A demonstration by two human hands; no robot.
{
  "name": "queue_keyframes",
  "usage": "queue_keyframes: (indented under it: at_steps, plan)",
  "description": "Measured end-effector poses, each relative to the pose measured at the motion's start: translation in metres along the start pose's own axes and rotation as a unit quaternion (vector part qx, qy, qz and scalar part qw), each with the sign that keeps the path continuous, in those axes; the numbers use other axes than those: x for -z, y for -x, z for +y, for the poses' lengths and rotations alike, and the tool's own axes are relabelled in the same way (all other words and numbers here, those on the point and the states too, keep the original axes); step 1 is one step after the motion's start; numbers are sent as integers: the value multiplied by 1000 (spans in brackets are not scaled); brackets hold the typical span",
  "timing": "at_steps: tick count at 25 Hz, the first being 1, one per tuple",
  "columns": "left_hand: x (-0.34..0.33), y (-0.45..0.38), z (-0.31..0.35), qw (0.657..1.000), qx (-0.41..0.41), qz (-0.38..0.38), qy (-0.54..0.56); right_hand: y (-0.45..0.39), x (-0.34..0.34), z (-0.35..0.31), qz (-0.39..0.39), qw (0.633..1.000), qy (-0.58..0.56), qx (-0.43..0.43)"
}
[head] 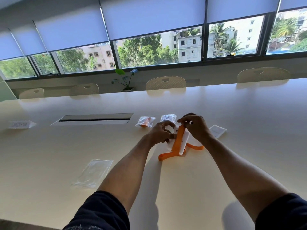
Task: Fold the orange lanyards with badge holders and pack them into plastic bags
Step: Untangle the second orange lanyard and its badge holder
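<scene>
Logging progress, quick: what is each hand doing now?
Left hand: closed on the badge holder.
Right hand: pinching the orange lanyard at its top.

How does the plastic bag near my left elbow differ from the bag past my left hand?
The near plastic bag lies flat and looks empty; the far bag bulges with something orange inside. The near bag sits apart by the left forearm; the far bag lies beside another filled bag. Both are clear and rest on the table.

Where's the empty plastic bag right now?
In the head view, the empty plastic bag lies flat on the table, left of the left forearm and nearer the person than the two packed bags.
</scene>
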State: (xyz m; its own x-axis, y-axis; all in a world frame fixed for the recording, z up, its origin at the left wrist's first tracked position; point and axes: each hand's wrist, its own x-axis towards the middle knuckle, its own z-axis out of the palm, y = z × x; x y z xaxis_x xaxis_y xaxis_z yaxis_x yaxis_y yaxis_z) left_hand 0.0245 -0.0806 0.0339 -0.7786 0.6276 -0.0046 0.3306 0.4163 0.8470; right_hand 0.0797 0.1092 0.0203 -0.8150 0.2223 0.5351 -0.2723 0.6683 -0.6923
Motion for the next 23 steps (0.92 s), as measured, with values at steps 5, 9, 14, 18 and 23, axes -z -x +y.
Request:
queue_keyframes:
  at_steps: [5, 9, 14, 18, 23]
  plan:
    - [0, -2, -2, 999, 35, 0, 36, 6, -10, 13, 21, 999, 14, -20]
    - [-1, -6, -3, 996, 45, 32, 63, 8, -14, 21, -4, 994, -60, -95]
    - [0, -10, 0, 978, 32, 135, 155, 15, -12, 18, -135, 950, -219, -178]
    - [2, -15, 9, 952, 33, 202, 228, 18, -20, 19, -139, 903, -322, -250]
    - [1, -22, 13, 930, 38, 247, 269, 24, -26, 18, -137, 899, -329, -254]
